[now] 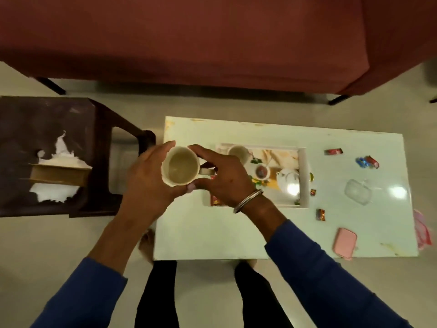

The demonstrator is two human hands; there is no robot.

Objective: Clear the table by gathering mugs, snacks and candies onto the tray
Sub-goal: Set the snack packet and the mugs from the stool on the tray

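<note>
Both hands are wrapped around a cream mug (180, 166), left hand (146, 178) cupping its side and right hand (221, 177) at the handle side, held up above the counter's (212, 233) left end. Second mug (237, 153) already sits on the tray (305, 176), and wrapped candies (320, 214) lie scattered to the right, near a pink case (344, 243).

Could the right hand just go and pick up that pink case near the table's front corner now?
Probably not yet: the right hand grips the mug along with the left hand. Otherwise the pink case lies unobstructed.
</note>
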